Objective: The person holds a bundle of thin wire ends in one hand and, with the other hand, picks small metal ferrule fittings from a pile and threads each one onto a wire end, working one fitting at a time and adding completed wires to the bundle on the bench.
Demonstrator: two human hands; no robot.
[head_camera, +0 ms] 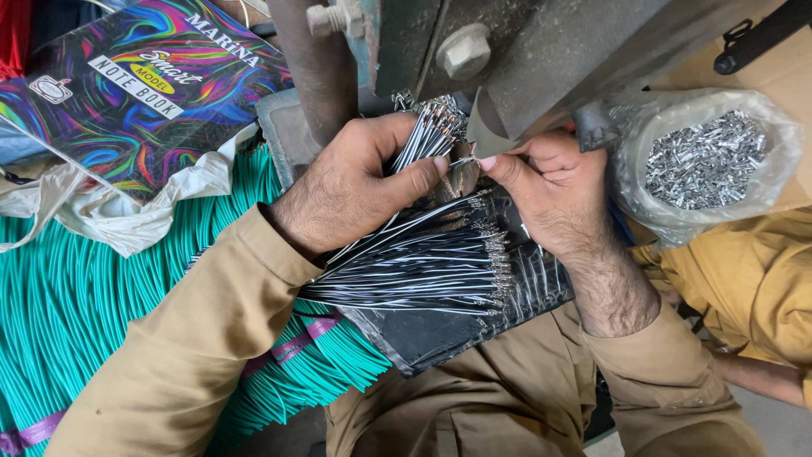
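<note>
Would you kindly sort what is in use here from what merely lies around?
In use:
left hand
right hand
bundle of thin black-and-white wires
grey metal press

Lying about:
clear bag of small metal terminals
green wire bundle
multicoloured swirl-cover notebook

The far ends of the black-and-white wires (423,140) are covered by the left hand (351,182). What is pinched by the right hand (554,182) is perhaps a terminal, too small to tell. The green wire bundle (76,288) is cut off at the left edge.
</note>
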